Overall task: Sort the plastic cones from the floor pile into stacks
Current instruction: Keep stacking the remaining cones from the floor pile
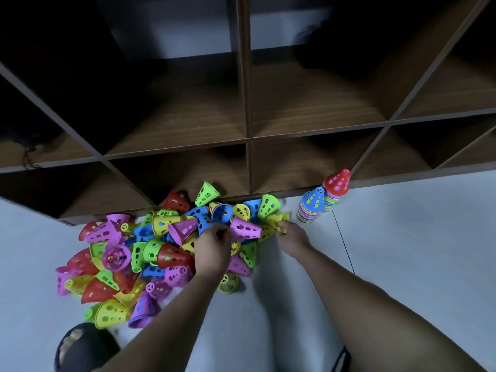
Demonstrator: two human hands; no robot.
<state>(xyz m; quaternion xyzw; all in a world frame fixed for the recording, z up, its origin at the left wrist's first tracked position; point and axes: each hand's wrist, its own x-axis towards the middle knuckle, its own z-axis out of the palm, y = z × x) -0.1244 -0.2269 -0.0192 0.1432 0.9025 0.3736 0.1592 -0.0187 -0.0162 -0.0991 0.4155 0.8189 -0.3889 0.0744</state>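
Observation:
A pile of perforated plastic cones (150, 251) in red, yellow, green, blue and purple lies on the pale floor against the shelf base. My left hand (212, 245) grips the narrow end of a purple cone (247, 230) lying on its side on top of the pile. My right hand (291, 236) pinches a yellow cone (277, 220) at the pile's right edge. Two stacks stand to the right: one topped by a blue cone (311, 204), a taller one topped by a red cone (336, 185).
A dark wooden cubby shelf (247, 146) runs across the back, its bottom edge just behind the pile and stacks. A foot in a black sandal (80, 347) sits at the lower left. Pale floor tiles (402, 251) stretch right of the stacks.

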